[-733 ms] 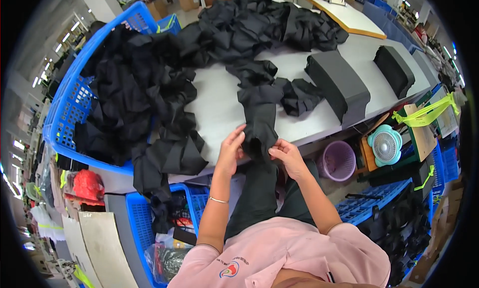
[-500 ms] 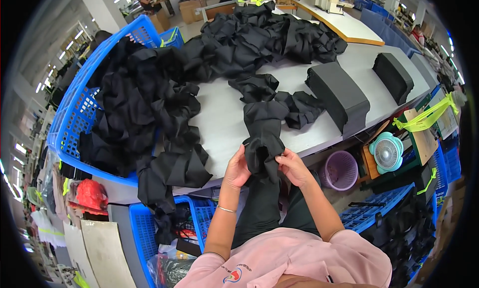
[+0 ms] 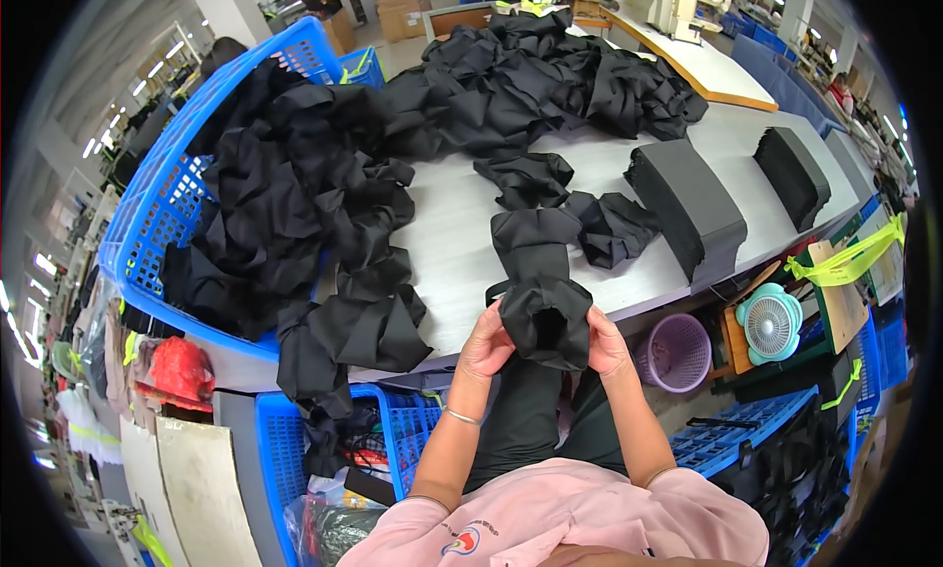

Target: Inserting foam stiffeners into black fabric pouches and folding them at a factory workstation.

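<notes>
1. Head view, hands: left hand (image 3: pixel 488 343) and right hand (image 3: pixel 604 341) both close on a bunched black fabric piece (image 3: pixel 543 316), one at each side of it, fingers curled into the cloth. The piece sits at the near edge of the tabletop (image 3: pixel 447 243), just in front of the person's chest, and its far end runs up onto the surface toward more folds of the same cloth.
2. Head view, wrists: a thin bracelet (image 3: pixel 459 419) circles the left wrist. Pink sleeves (image 3: pixel 550 523) fill the lower edge.
3. Head view, tabletop: a long heap of loose black fabric (image 3: pixel 550 81) lies along the far side. Two neat dark stacks (image 3: pixel 688 203) stand to the right, well apart from the hands, the second one (image 3: pixel 794 174) nearer the right rim.
4. Head view, left side: a big blue crate (image 3: pixel 162 208) rests at the left end of the tabletop, overflowing with black cloth (image 3: pixel 295 203) that spills down past the near edge.
5. Head view, below the tabletop: a purple basket (image 3: pixel 674 353) sits just right of the right forearm, a small teal fan (image 3: pixel 769 322) beside it. Another blue crate (image 3: pixel 270 449) stands lower left.
</notes>
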`<state>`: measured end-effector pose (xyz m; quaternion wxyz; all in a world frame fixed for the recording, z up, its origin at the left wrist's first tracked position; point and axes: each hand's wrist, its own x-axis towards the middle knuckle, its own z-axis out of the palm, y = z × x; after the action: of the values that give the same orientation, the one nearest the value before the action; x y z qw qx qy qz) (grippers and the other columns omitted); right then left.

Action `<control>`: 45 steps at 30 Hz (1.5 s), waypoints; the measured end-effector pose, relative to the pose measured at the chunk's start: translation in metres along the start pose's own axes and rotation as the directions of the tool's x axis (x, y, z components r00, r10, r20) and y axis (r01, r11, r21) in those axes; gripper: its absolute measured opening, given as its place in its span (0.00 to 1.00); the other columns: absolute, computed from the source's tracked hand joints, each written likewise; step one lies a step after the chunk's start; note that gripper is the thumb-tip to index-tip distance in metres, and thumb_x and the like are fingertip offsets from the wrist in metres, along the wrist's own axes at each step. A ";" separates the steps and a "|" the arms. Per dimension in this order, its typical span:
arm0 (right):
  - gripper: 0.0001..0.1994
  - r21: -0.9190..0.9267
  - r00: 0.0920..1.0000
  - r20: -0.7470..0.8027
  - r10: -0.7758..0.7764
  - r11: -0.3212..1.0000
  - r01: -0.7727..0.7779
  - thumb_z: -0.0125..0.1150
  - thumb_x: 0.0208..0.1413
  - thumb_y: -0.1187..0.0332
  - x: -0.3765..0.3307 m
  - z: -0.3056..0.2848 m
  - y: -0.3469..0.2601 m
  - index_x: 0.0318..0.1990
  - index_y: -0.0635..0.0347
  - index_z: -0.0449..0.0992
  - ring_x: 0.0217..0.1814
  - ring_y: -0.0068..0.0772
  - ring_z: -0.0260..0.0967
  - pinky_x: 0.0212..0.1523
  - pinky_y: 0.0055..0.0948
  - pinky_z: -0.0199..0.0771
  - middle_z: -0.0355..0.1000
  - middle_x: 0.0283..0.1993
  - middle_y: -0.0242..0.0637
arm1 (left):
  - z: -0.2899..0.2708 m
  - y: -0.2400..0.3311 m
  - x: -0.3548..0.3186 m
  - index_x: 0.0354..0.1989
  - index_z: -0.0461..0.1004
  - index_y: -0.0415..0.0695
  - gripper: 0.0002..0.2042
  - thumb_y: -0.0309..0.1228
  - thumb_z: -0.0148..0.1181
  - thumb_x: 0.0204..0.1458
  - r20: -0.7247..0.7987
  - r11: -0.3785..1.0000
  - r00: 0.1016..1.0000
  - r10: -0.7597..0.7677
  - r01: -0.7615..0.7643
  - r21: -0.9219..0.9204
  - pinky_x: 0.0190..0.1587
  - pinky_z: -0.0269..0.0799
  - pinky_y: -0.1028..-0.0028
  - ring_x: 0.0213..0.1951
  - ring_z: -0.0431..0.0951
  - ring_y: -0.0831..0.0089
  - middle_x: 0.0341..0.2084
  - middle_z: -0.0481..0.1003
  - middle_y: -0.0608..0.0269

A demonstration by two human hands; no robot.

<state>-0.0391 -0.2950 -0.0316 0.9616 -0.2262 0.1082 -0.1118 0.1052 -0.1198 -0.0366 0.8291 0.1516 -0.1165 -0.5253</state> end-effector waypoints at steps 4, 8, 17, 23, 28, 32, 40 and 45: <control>0.20 -0.248 0.998 0.005 0.056 0.967 -0.053 0.63 0.57 0.71 0.002 0.034 0.016 0.57 0.62 0.72 0.51 0.28 0.75 0.54 0.29 0.74 0.77 0.49 0.32 | 0.011 -0.007 0.003 0.59 0.71 0.42 0.25 0.27 0.68 0.51 -0.191 0.956 0.981 0.024 0.034 0.292 0.49 0.75 0.76 0.45 0.79 0.77 0.43 0.78 0.67; 0.12 -0.998 0.794 -0.065 -0.605 0.048 -0.045 0.57 0.54 0.78 0.010 0.029 0.015 0.46 0.61 0.73 0.29 0.25 0.69 0.34 0.28 0.71 0.74 0.31 0.30 | 0.010 -0.007 0.007 0.45 0.75 0.40 0.14 0.18 0.59 0.48 -0.238 0.258 0.575 0.783 0.049 0.965 0.33 0.67 0.82 0.27 0.68 0.84 0.25 0.67 0.73; 0.15 -0.902 0.795 -0.094 -0.599 0.390 0.187 0.58 0.62 0.69 0.005 0.039 0.018 0.53 0.68 0.72 0.33 0.19 0.67 0.34 0.24 0.70 0.75 0.33 0.30 | 0.027 -0.010 0.001 0.48 0.72 0.38 0.11 0.25 0.62 0.59 -0.310 0.622 0.728 0.611 -0.200 0.757 0.26 0.72 0.81 0.31 0.76 0.83 0.36 0.77 0.65; 0.25 -0.820 0.903 -0.021 -0.429 0.524 0.229 0.61 0.54 0.82 -0.008 0.070 0.027 0.61 0.65 0.69 0.44 0.20 0.72 0.42 0.23 0.72 0.74 0.47 0.33 | 0.039 -0.015 -0.008 0.53 0.70 0.39 0.20 0.17 0.64 0.51 -0.196 0.399 0.669 0.717 -0.163 0.903 0.26 0.67 0.84 0.28 0.73 0.86 0.43 0.77 0.64; 0.23 -0.994 0.643 0.080 -0.762 -0.010 0.111 0.55 0.48 0.88 0.016 0.025 -0.010 0.54 0.63 0.71 0.35 0.22 0.71 0.42 0.21 0.70 0.68 0.38 0.36 | 0.036 -0.007 -0.010 0.56 0.70 0.42 0.27 0.11 0.57 0.44 -0.174 0.288 0.600 0.781 -0.097 0.953 0.25 0.63 0.81 0.20 0.62 0.85 0.46 0.75 0.64; 0.25 -0.972 0.773 0.233 -0.590 -0.171 0.162 0.63 0.47 0.80 0.006 0.033 -0.023 0.57 0.61 0.70 0.35 0.33 0.69 0.40 0.29 0.71 0.69 0.46 0.41 | 0.038 -0.018 -0.022 0.60 0.67 0.42 0.29 0.15 0.62 0.46 -0.074 0.083 0.653 0.754 0.017 0.996 0.28 0.65 0.82 0.23 0.64 0.84 0.52 0.73 0.63; 0.24 -0.534 0.333 0.669 -0.664 -0.742 -0.406 0.70 0.51 0.60 0.008 0.019 -0.179 0.55 0.55 0.75 0.52 0.44 0.70 0.51 0.42 0.70 0.71 0.52 0.40 | 0.045 -0.034 -0.058 0.65 0.59 0.38 0.30 0.18 0.63 0.54 -0.136 0.282 0.599 0.789 -0.157 0.947 0.29 0.68 0.84 0.32 0.72 0.82 0.59 0.66 0.56; 0.19 -0.797 0.566 0.297 -0.769 -0.526 -0.297 0.68 0.52 0.50 0.011 -0.018 -0.261 0.43 0.55 0.83 0.49 0.45 0.73 0.49 0.40 0.71 0.75 0.45 0.40 | 0.044 -0.058 -0.076 0.62 0.63 0.37 0.24 0.20 0.61 0.57 -0.240 0.407 0.704 0.668 -0.075 0.910 0.31 0.69 0.85 0.34 0.73 0.83 0.54 0.70 0.57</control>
<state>-0.0763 -0.5335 0.0706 0.0895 -0.8577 0.3716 -0.3439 0.0093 -0.0796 -0.0198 0.7343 0.6562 -0.1338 -0.1110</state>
